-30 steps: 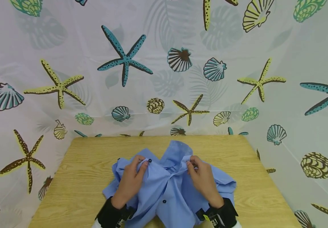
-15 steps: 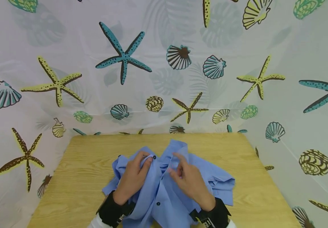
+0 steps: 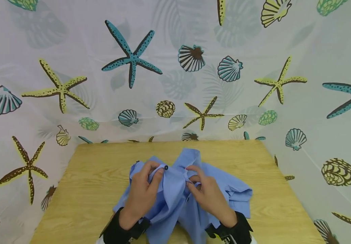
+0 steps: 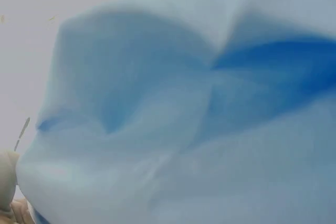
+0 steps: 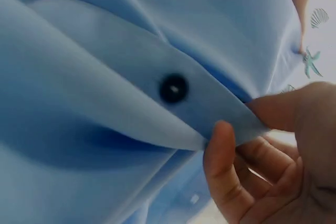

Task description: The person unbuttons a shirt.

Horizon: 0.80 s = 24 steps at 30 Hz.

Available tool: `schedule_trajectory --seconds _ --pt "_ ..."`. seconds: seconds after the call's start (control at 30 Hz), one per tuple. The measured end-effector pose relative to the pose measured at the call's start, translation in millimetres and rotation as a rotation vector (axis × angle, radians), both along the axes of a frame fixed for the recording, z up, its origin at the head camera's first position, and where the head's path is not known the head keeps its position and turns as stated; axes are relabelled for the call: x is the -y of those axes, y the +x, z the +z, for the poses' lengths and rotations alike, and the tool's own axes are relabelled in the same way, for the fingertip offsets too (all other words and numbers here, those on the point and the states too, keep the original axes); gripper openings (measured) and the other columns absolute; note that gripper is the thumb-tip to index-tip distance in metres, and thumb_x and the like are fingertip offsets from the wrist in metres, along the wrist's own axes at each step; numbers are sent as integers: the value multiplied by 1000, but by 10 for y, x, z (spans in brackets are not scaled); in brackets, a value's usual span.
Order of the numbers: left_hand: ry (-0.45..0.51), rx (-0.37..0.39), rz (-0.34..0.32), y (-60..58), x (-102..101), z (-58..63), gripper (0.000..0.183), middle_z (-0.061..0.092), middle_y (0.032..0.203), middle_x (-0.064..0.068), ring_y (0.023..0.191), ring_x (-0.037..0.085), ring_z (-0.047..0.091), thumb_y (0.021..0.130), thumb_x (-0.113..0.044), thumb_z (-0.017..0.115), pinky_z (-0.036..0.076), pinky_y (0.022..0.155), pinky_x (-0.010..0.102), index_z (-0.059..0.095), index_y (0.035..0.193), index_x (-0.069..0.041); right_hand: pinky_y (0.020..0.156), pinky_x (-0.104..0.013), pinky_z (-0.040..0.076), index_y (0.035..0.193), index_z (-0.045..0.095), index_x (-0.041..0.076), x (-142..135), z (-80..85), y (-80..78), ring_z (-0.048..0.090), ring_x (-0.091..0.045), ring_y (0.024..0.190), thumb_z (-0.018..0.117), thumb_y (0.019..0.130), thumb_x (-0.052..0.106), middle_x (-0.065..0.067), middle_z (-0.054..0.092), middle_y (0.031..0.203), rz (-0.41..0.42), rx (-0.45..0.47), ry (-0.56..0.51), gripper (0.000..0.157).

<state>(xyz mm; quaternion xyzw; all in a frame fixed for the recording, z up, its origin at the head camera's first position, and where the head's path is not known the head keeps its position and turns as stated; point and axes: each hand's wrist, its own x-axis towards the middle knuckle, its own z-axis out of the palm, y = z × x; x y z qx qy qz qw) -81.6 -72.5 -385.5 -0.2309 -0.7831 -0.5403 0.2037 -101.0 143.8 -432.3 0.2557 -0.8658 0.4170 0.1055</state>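
A light blue shirt with dark buttons lies bunched on the table, its collar toward the far side. My left hand pinches the front edge between thumb and fingers, just beside a black button. Opposite it, my right hand pinches the other part of the shirt front. In the right wrist view, the thumb and a finger of the right hand hold the fabric strip near another black button. Blurred blue cloth fills most of the left wrist view.
The wooden table extends around the shirt on both sides. A sleeve spreads to the right. Behind and beside the table hangs a white curtain printed with starfish and shells. Both wrists wear black straps.
My right hand let go of the shirt edge, moved left toward the middle, and now pinches the fabric there. The left hand kept its grip, shifting slightly right. The left side of the shirt drew inward.
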Motion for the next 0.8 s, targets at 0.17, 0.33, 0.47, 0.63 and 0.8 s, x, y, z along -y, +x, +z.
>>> schedule_trajectory --seconds 0.17,0.33,0.47,0.63,0.8 --pt "-36 27 27 -199 71 -214 9 38 60 -6 43 7 31 99 -19 45 28 39 24 51 105 -17 46 -26 42 110 49 14 -49 38 -37 48 1 51 67 85 12 15 62 72 -168 -39 12 31" --pt "-130 72 113 -322 91 -390 13 50 71 -6 48 7 40 99 -25 45 36 42 27 53 108 -21 46 -25 43 99 62 17 -53 1 -77 47 2 52 68 84 13 13 60 69 -195 -13 128 17" --pt "-317 -97 166 -320 48 -412 30 58 111 0 99 14 52 92 -8 45 42 86 44 54 119 -17 44 -25 40 100 66 20 -40 -16 -75 43 0 49 65 86 12 16 55 67 -116 -6 141 17" --pt "-489 -231 76 -171 -145 -320 36 49 131 4 125 24 36 93 -11 44 14 105 57 51 128 -14 42 -23 38 105 66 13 31 -48 -78 38 2 45 64 87 13 14 54 69 -74 -91 122 18" --pt "-456 -11 -45 -207 -222 -458 31 54 122 4 117 18 44 100 -26 42 20 106 50 50 128 -12 47 -22 42 103 66 10 124 -87 -55 44 3 54 69 83 10 9 60 74 -96 -199 122 21"
